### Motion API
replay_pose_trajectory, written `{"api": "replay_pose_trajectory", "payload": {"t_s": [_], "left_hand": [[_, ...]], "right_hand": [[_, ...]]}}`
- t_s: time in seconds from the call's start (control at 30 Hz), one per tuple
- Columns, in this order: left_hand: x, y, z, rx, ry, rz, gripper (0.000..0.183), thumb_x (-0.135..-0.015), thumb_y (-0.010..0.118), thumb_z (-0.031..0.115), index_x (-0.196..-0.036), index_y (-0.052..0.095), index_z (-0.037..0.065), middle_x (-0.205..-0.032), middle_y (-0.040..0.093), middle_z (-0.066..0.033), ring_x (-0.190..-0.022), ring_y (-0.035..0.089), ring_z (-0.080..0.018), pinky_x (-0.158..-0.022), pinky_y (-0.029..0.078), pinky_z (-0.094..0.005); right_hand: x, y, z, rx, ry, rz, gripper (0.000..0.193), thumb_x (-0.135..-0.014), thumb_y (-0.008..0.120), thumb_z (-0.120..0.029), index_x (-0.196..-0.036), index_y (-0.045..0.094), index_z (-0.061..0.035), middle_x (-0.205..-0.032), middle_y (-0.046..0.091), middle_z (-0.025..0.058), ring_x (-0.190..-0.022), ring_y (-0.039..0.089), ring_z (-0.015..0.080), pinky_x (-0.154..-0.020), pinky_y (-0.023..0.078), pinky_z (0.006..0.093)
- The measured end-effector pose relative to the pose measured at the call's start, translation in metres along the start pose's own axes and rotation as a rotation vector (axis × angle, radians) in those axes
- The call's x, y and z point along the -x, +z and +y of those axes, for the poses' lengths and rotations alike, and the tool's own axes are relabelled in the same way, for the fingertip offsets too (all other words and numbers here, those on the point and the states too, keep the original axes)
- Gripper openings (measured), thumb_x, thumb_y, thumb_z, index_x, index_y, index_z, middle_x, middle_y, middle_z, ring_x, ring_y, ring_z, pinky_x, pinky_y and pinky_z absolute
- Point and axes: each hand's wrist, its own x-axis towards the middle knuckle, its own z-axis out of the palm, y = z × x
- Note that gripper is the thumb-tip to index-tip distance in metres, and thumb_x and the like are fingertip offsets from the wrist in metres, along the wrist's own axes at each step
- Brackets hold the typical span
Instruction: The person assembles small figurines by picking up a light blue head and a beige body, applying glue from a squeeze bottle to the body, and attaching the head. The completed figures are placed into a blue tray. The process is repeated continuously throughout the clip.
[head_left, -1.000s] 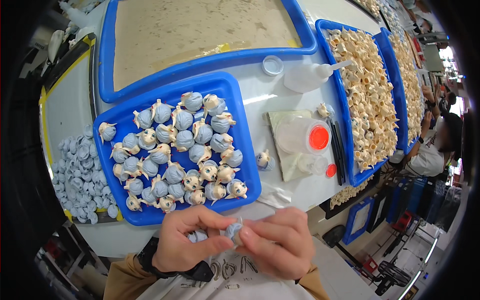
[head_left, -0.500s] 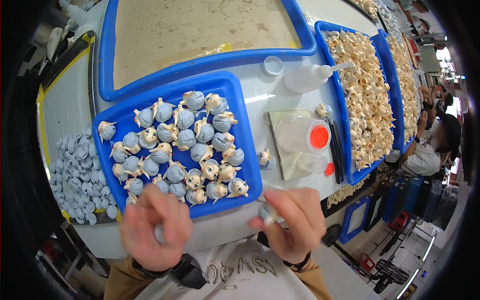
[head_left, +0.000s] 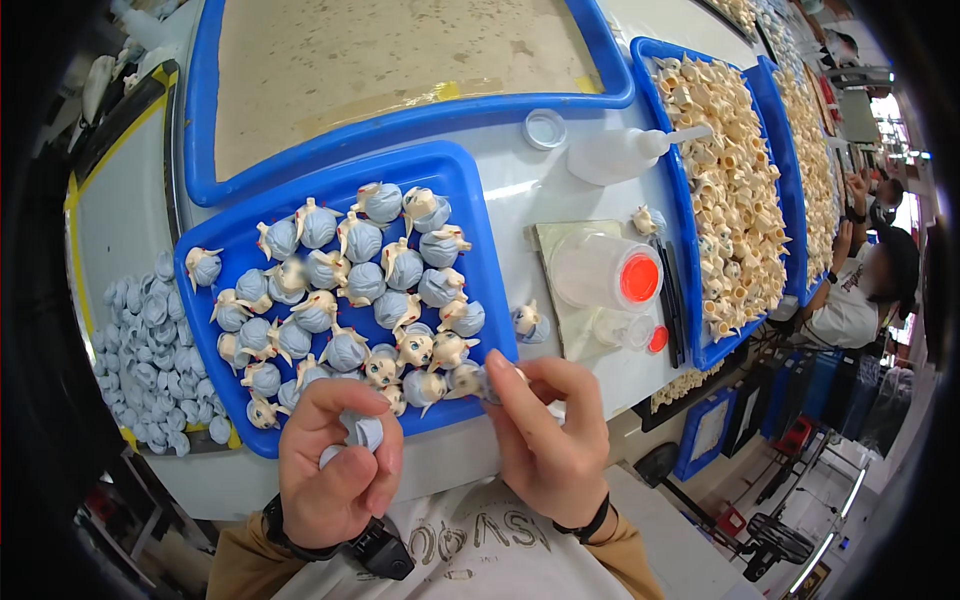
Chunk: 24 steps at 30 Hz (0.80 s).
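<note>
Small doll heads [head_left: 365,282] with cream faces and pale blue-grey hair lie in a blue tray [head_left: 462,175]. In front of the tray, my left hand [head_left: 335,465] curls around pale blue-grey hair shells [head_left: 366,430]; one shows between thumb and fingers, another partly behind the thumb. At the tray's near right corner, my right hand [head_left: 555,430] pinches a small doll head between thumb and forefinger. My fingers mostly hide that head, so I cannot tell whether it touches the tray.
Loose hair shells [head_left: 150,350] are heaped at left. A doll head [head_left: 528,322] sits right of the tray, near lidded plastic tubs [head_left: 590,270] and a white squeeze bottle [head_left: 615,157]. Further right, blue bins [head_left: 690,200] hold cream parts. Co-workers [head_left: 860,290] sit beyond.
My right hand has moved left and forward to the tray's corner with the small head. My left hand has turned, bringing the hair shells into view. The tray appears slightly shifted left.
</note>
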Motion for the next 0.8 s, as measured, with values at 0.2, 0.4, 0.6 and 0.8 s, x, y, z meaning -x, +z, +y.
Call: {"api": "replay_pose_trajectory", "payload": {"t_s": [0.2,0.4,0.6,0.8], "left_hand": [[-0.005,0.003,0.000,0.133,0.018,-0.014,0.028,-0.091,0.042,0.027,-0.108,0.040,0.005,-0.074,0.044,-0.0099,-0.036,0.036,-0.0097,-0.032,0.030,-0.0199],[-0.003,-0.003,-0.003,-0.027,0.022,0.017,0.037,-0.091,0.037,0.022,-0.120,0.039,-0.001,-0.080,0.051,-0.0141,-0.043,0.042,-0.0112,-0.037,0.034,-0.0204],[0.001,0.000,-0.001,0.078,0.003,-0.021,0.047,-0.091,0.038,0.017,-0.132,0.028,-0.004,-0.094,0.056,-0.0192,-0.056,0.052,-0.0131,-0.044,0.039,-0.0218],[-0.004,0.005,0.000,-0.043,-0.112,-0.072,0.044,-0.088,0.045,0.013,-0.126,0.034,-0.005,-0.094,0.057,-0.0211,-0.059,0.054,-0.0127,-0.048,0.044,-0.0224]], "right_hand": [[-0.007,0.012,-0.007,0.033,-0.039,0.072,0.041,-0.059,0.070,0.005,-0.099,0.059,0.0006,-0.103,0.059,0.0146,-0.077,0.056,0.0258,-0.066,0.045,0.0313],[0.007,-0.032,-0.007,0.180,-0.016,-0.030,0.033,-0.064,0.069,-0.012,-0.094,0.063,-0.0035,-0.114,0.052,0.0180,-0.085,0.053,0.0269,-0.065,0.044,0.0301],[0.007,-0.139,0.085,0.378,0.507,0.531,0.036,-0.081,0.059,-0.014,-0.114,0.053,-0.0019,-0.091,0.056,0.0118,-0.078,0.052,0.0179,-0.069,0.041,0.0268],[0.017,-0.138,0.140,0.431,0.564,0.279,0.037,-0.079,0.060,-0.009,-0.114,0.052,-0.0004,-0.092,0.054,0.0062,-0.067,0.049,0.0108,-0.056,0.040,0.0247]]}}
